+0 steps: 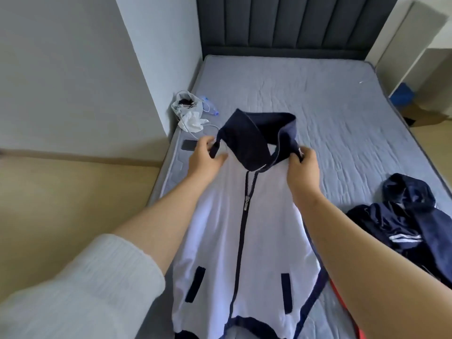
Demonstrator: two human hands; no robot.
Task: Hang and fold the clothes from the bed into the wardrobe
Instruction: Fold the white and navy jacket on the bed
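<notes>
A white zip-up jacket [220,253] with a navy collar, navy zip and navy pocket trims hangs in front of me over the near left part of the bed [305,99]. My left hand [208,160] pinches its left shoulder at the collar. My right hand [303,167] grips the right shoulder. Both hands hold it up with the zip partly closed and the collar standing open. A crumpled navy garment [411,216] with white stripes lies on the mattress at the right.
A dark phone [190,145], a white cable, a white bag with tissue [189,111] and a clear bottle [209,106] lie at the bed's left edge. A dark padded headboard [293,23] stands behind. Something red [342,304] lies under the jacket's lower right.
</notes>
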